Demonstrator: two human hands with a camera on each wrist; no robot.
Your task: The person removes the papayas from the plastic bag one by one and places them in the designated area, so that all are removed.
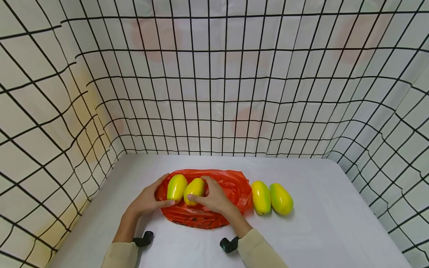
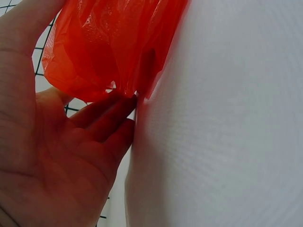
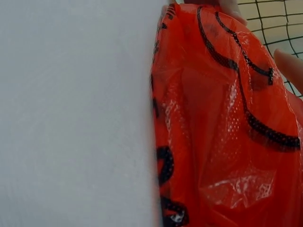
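Observation:
A red plastic bag lies spread open, with two yellow-green mangoes in its left part. My left hand is at the bag's left side, thumb along the near end of the left mango and fingers along the bag's outer side. In the left wrist view, those fingers reach loosely under the red plastic, the palm apart from it. My right hand holds the right mango between thumb and fingers, over the bag's opening. In the right wrist view, the bag's printed side hides most of this hand.
Two more mangoes, a left one and a right one, lie side by side just right of the bag on the white table. A black wire grid with white sheeting behind it encloses the back and sides.

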